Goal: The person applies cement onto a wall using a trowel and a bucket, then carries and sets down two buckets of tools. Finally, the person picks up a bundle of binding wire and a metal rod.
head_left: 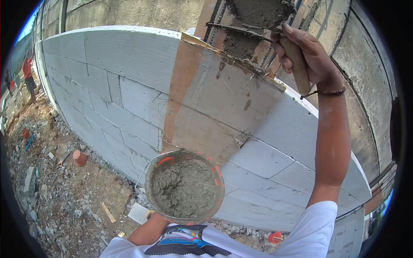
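My right hand (301,53) is closed round the wooden handle of a trowel (294,64) at the top right. The trowel's blade lies over wet mortar (241,45) inside a wooden form with steel bars, at the top of the wall. Below, a bucket (220,176) of grey mortar (185,187) is held up in front of my body, with its wire handle hanging at the left side. My left forearm (148,230) reaches under the bucket, and the bucket hides my left hand.
A white block wall (137,99) curves across the view, with a wooden board (211,103) against it. Behind stands a concrete wall (133,17). Rubble ground (86,189) at left holds a small red bucket (79,158). Another person (28,73) stands at far left.
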`<state>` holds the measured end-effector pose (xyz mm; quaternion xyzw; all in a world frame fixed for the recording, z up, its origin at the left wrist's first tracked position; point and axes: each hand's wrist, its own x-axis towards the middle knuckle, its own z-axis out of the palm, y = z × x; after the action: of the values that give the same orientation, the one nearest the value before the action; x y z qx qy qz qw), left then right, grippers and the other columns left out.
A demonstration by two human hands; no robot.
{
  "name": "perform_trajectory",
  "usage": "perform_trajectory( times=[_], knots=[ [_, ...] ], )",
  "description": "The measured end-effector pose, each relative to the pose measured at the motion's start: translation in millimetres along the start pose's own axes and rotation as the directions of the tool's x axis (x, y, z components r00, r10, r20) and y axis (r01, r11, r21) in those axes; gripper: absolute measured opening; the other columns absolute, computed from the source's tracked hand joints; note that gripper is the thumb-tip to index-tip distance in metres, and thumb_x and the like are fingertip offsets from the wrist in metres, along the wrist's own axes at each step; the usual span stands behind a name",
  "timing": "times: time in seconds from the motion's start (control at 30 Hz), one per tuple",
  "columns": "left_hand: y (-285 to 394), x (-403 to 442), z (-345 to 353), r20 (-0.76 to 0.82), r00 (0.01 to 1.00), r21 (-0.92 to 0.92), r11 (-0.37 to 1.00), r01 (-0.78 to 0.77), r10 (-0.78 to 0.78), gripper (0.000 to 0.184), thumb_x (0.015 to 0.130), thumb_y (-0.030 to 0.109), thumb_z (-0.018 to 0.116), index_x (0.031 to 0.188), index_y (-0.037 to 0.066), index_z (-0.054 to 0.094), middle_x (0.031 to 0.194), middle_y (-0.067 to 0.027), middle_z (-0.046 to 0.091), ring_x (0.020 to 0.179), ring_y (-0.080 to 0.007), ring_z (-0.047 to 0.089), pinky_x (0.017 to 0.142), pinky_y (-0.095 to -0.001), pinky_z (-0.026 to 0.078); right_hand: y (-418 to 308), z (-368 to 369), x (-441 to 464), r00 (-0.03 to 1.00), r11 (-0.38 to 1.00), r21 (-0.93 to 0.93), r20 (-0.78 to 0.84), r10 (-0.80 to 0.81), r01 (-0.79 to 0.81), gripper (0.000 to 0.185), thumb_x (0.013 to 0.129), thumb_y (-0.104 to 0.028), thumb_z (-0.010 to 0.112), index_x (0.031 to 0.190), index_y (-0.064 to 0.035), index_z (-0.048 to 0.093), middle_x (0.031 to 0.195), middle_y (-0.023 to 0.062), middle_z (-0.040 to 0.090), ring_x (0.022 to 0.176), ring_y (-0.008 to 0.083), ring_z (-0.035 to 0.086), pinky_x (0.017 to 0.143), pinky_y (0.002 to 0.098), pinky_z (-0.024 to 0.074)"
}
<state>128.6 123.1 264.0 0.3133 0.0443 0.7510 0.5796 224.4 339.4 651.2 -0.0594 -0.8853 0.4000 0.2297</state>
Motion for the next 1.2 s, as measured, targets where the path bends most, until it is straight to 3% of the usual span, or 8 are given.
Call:
perform_trajectory(
  times=[0.07,0.13,0.27,0.4,0.47,0.67,0.87,1.2],
  knots=[
    [2.1,-3.7,2.3,0.179,0.976,0.23,0.96,-0.16,0.12,0.118,0.056,0.048,0.092,0.153,0.024,0.03,0.154,-0.0068,0.037,0.141,-0.0265,0.038,0.117,-0.0486,0.035,12.6,2.7,16.3,0.997,0.985,0.169,-0.052,0.05,-0.04,0.04,0.104,-0.038,0.05,0.107,0.0012,0.056,0.081,0.0046,0.06,0.057,0.008,0.056,0.05,0.0221,0.054],
    [-12.1,-5.9,-19.3,-0.103,0.945,-0.474,0.85,0.229,-0.312,0.125,0.05,0.041,0.096,0.154,0.024,0.028,0.155,-0.0077,0.035,0.141,-0.0265,0.038,0.118,-0.0479,0.035,27.0,-1.0,32.5,0.99,0.939,0.336,-0.092,0.11,-0.073,0.04,0.104,-0.038,0.049,0.111,0.0019,0.052,0.085,0.0051,0.06,0.059,0.0078,0.056,0.051,0.0216,0.0559],
    [-9.6,-6.5,-11.2,-0.093,0.959,-0.434,0.878,0.203,-0.267,0.101,0.067,0.047,0.078,0.153,0.023,0.031,0.154,-0.0094,0.037,0.141,-0.0267,0.039,0.117,-0.048,0.037,32.8,-11.2,41.4,0.958,0.883,0.457,-0.188,0.215,-0.108,0.033,0.105,-0.035,0.048,0.107,-0.0021,0.053,0.082,0.0036,0.059,0.062,0.0095,0.057,0.053,0.0234,0.054],
    [-5.3,-7.0,-1.9,-0.088,0.971,-0.413,0.895,0.169,-0.224,0.074,0.089,0.056,0.055,0.151,0.021,0.036,0.152,-0.0116,0.039,0.14,-0.027,0.041,0.115,-0.048,0.039,-15.1,14.1,17.2,0.928,0.938,0.332,-0.308,0.207,-0.099,0.03,0.108,-0.031,0.033,0.099,-0.0045,0.044,0.078,0.0047,0.053,0.054,0.0101,0.051,0.046,0.0214,0.0517],
    [-1.4,-6.5,-3.5,-0.114,0.967,-0.426,0.891,0.159,-0.227,0.069,0.094,0.058,0.049,0.151,0.02,0.037,0.152,-0.0122,0.039,0.139,-0.027,0.041,0.115,-0.048,0.039,-4.3,25.4,-8.6,0.96,0.998,0.033,-0.273,0.062,-0.056,0.033,0.103,-0.035,0.053,0.113,-0.0036,0.055,0.084,0.0007,0.057,0.064,0.0057,0.056,0.056,0.0192,0.0514],
    [-0.4,-33.6,-45.1,-0.332,0.91,-0.491,0.869,0.06,-0.25,0.068,0.095,0.056,0.048,0.149,0.015,0.04,0.148,-0.0118,0.045,0.135,-0.0268,0.046,0.111,-0.0454,0.043,59.6,108.4,-94.2,0.896,0.624,-0.754,0.401,0.193,0.203,0.021,0.086,-0.023,0.068,0.09,-0.0031,0.064,0.075,0.0074,0.066,0.07,0.02,0.066,0.062,0.0356,0.0505],
    [-17.8,-36.8,-68.1,-0.419,0.879,-0.366,0.928,0.063,-0.225,0.065,0.097,0.054,0.048,0.148,0.014,0.041,0.147,-0.0116,0.046,0.134,-0.0266,0.047,0.11,-0.0447,0.044,123.9,188.3,-112.8,0.921,0.046,-0.957,0.29,0.261,0.288,0.011,0.083,-0.016,0.065,0.078,-0.0067,0.069,0.081,0.0095,0.068,0.084,0.0227,0.065,0.072,0.0348,0.0455],
    [-30.5,-51.3,-117.7,-0.475,0.871,-0.185,0.982,0.037,-0.122,0.062,0.098,0.051,0.047,0.147,0.013,0.042,0.146,-0.0113,0.048,0.131,-0.0263,0.05,0.108,-0.0435,0.045,83.5,210.9,-152.3,0.817,0.093,-0.815,0.556,-0.157,0.572,0.029,0.077,-0.014,0.062,0.101,0.0013,0.067,0.094,0.012,0.065,0.09,0.0266,0.061,0.084,0.0388,0.0479]
  ],
)
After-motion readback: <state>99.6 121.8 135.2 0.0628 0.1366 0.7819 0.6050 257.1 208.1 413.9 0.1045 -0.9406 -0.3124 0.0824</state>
